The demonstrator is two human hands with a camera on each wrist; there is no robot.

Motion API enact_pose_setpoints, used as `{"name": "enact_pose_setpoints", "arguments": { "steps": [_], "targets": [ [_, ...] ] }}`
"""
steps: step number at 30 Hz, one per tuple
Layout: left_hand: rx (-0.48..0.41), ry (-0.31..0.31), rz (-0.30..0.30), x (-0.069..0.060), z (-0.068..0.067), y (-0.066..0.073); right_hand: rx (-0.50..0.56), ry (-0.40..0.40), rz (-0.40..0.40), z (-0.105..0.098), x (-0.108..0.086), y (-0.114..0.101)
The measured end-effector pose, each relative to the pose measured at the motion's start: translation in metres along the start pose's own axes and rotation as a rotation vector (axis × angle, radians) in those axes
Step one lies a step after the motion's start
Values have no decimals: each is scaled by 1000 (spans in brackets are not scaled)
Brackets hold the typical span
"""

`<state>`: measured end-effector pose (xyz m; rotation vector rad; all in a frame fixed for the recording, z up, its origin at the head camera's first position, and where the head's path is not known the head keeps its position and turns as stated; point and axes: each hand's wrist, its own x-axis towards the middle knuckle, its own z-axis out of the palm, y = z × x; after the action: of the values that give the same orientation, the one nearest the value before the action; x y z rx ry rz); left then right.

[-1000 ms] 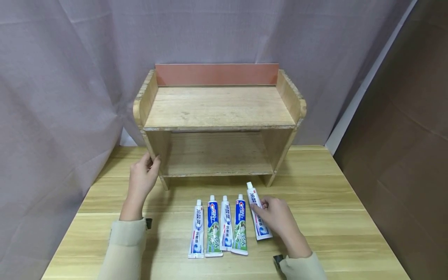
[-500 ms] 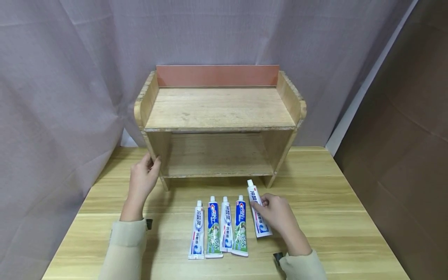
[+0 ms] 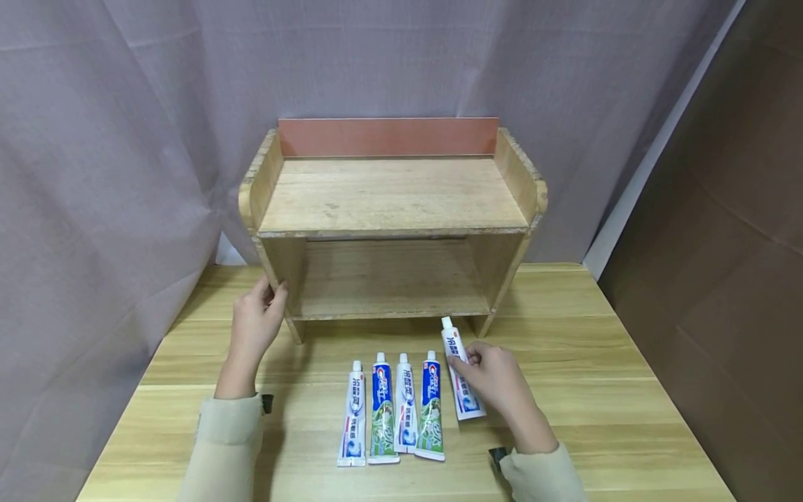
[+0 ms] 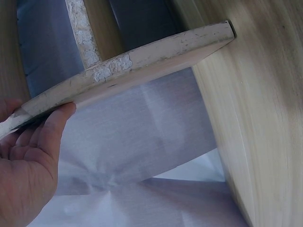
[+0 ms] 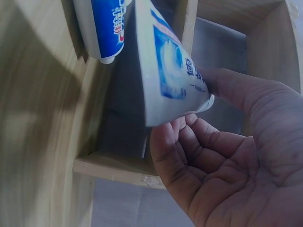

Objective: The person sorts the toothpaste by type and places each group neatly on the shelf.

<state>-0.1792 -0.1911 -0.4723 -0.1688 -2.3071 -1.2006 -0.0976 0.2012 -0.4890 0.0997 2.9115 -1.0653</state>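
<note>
Wooden shelf edge pinched by left fingers; right fingers clamped on white tube, gap leftward

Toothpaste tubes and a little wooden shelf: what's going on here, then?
A person has a white toothpaste tube in their right-hand grip, its cap end toward the wooden shelf. Their left-hand grip is on the shelf's left side. Two more white tubes and two blue-and-green tubes lie side by side on the table, in front of the shelf.
</note>
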Motion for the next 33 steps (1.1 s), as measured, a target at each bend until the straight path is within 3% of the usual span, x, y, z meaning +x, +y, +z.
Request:
{"name": "enact_pose_setpoints", "arguments": {
  "steps": [20, 33],
  "targets": [
    [0, 2, 0, 1, 2, 0, -19, 22, -79, -22, 6, -22],
    [-6, -20, -16, -1, -1, 1, -14, 117, -174, -39, 13, -42]
  ]
}}
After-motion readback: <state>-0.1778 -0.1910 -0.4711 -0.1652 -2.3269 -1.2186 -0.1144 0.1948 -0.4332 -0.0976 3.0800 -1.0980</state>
